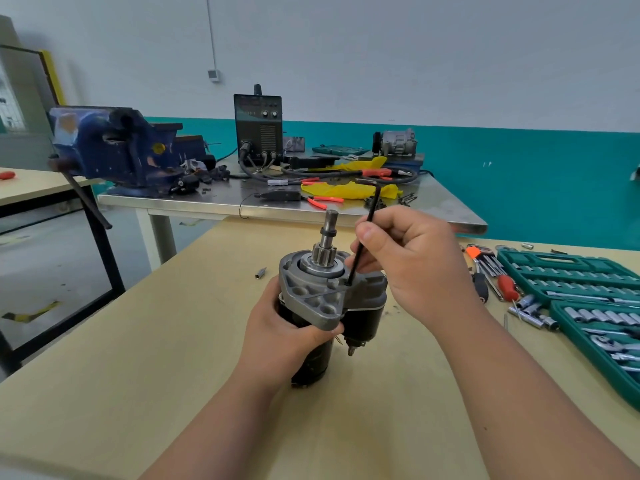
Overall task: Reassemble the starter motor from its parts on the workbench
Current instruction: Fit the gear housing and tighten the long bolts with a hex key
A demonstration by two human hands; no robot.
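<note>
The left hand wraps the black body of the upright starter motor at the surface, likely heavy, rigid and best held there, while the right hand pinches a hex key seated in its housing.

Left hand masks the motor body, the key tip's buried in its hole, and the socket case runs off right.
</note>
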